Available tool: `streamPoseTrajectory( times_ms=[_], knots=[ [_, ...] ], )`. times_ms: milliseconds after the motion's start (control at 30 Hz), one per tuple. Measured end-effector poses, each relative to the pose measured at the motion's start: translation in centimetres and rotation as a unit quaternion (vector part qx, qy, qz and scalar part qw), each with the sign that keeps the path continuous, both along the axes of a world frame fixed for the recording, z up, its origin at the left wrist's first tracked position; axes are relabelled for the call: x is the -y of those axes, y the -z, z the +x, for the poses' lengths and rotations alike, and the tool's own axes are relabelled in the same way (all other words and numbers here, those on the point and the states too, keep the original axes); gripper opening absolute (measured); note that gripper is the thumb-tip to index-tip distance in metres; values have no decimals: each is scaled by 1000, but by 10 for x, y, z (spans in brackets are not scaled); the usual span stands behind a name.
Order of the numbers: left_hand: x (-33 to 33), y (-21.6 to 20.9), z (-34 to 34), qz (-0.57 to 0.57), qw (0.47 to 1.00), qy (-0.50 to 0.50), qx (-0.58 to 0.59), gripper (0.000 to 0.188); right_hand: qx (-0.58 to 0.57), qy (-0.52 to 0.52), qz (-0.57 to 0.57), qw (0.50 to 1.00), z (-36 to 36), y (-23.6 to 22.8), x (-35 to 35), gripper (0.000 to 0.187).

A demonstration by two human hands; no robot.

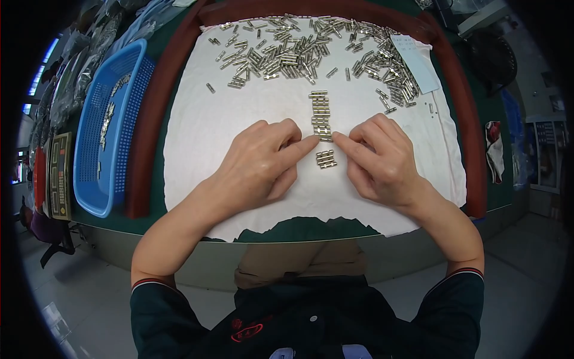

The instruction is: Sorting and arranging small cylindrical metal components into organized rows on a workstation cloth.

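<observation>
A column of silver-and-gold metal links [321, 110], like those of a watch band, runs down the white cloth. My left hand [260, 158] comes from the left, its index fingertip against the left side of the column's lower end. Opposite it, my right hand [382, 155] sets its index fingertip to the right side of that end. The other fingers of both hands are curled in, so the lower links sit between the two index fingers. Just below, a shorter group of links [326, 159] lies apart on the cloth, touched by neither hand.
Loose links [287, 57] lie heaped at the far side, with another pile [388, 75] beside a pale blue paper slip [415, 63]. Raised dark red borders [156, 131] flank the white cloth [203, 137]. A blue basket [84, 149] with some links stands left.
</observation>
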State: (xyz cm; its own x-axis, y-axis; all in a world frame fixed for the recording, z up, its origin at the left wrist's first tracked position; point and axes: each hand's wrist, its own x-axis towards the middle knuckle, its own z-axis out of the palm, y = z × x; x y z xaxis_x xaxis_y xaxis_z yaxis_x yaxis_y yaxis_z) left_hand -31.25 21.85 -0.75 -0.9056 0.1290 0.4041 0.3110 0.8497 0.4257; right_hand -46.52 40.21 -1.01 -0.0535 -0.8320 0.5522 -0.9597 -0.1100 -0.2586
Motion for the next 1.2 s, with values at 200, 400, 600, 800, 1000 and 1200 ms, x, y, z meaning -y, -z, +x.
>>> streamPoseTrajectory(
  times_ms=[200, 400, 600, 800, 1000, 1200],
  knots=[
    [-3, 1, -1, -9, 999, -32, 39, 54, 0, 0, 22, 1000, 1, 0, 1, 35],
    [-1, 2, 0, -9, 999, -16, 33, 54, 8, -7, 24, 1000, 1, 0, 1, 42],
    [-1, 0, 0, 2, 1000, 4, 28, 53, 14, -24, 33, 999, 0, -2, -1, 44],
    [-4, 0, -2, 19, 999, -47, 17, 52, 1, 23, 42, 999, 1, 0, 1, 45],
    [-7, -2, 0, 1, 995, -66, 70, 56, -5, 22, 64, 998, 3, -2, 2, 46],
    [-6, -1, -1, -7, 996, -57, 71, 56, -4, 15, 60, 998, 2, -3, 1, 45]
  ],
)
